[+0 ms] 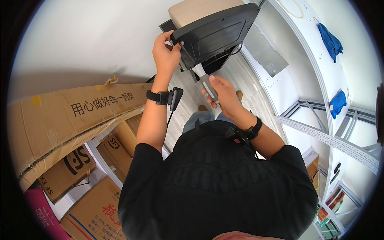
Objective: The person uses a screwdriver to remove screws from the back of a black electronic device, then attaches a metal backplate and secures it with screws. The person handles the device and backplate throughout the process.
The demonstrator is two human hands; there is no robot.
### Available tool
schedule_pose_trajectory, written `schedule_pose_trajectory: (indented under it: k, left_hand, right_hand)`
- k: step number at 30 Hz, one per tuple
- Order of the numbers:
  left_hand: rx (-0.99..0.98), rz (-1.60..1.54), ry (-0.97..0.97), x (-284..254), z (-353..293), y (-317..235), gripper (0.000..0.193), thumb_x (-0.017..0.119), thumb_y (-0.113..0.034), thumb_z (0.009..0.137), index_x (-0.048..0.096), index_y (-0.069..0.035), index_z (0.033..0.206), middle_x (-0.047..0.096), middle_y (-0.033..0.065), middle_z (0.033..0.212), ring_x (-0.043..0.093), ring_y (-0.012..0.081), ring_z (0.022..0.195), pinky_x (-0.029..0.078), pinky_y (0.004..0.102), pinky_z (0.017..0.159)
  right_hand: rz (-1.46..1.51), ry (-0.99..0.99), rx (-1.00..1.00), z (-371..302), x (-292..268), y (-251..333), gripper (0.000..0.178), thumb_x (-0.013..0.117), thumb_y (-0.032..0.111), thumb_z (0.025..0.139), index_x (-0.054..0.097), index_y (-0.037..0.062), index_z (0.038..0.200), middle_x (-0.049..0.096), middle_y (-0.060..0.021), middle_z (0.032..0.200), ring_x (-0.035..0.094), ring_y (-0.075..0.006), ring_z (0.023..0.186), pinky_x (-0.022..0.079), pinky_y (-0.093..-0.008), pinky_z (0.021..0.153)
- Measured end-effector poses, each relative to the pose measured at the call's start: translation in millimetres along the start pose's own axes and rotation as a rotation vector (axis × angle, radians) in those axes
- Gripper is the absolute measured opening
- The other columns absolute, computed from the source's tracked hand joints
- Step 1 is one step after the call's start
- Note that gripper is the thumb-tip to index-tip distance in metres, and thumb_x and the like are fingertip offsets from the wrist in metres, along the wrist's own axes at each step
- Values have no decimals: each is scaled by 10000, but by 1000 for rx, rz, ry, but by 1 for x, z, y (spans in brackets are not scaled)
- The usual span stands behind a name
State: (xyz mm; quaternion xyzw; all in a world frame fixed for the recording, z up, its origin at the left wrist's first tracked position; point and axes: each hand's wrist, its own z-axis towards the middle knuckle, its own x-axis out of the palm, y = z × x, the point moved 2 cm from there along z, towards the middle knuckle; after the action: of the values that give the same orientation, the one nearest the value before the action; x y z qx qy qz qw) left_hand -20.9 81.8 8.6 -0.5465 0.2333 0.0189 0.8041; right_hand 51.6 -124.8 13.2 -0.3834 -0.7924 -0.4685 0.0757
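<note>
- Wears a black short-sleeved shirt (216, 168), nearest.
- Shows brown cardboard boxes (89, 210) at near left.
- Clamps the right hand (227, 95) on a grey-handled tool with a white flared head (205, 81), aimed at the near-left corner of a tilted rectangular black plastic panel (218, 35), far centre; cannot tell whether touching.
- Pinches the panel's left edge between thumb and fingers of the left hand (166, 54).
- Shows a rounded beige block (200, 12) against the panel's far side.
- Shows crumpled blue cloth (329, 42) at far right.

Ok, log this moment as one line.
left grip: holding black panel by its corner | right grip: holding grey-handled tool, white end near panel | beige cushion: against panel's far side
</note>
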Motion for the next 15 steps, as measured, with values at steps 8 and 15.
schedule_pose_trajectory:
  k: [8,15]
  left_hand:
    - [9,6,-16,1,-2,1,382,746,36,702,643,-45,1060,596,79,938,587,137,593,480,269,566]
    - [-7,9,0,1,-4,0,360,733,21,748,636,-39,1090,617,60,959,542,76,588,466,222,553]
  right_hand:
    - [-54,-3,-27,-2,7,8,323,536,322,968,535,2,1009,575,-62,783,534,-112,561,360,-245,430]
    - [5,14,77,2,-2,5,349,500,333,983,557,-10,1015,573,-74,784,556,-142,574,401,-251,453]
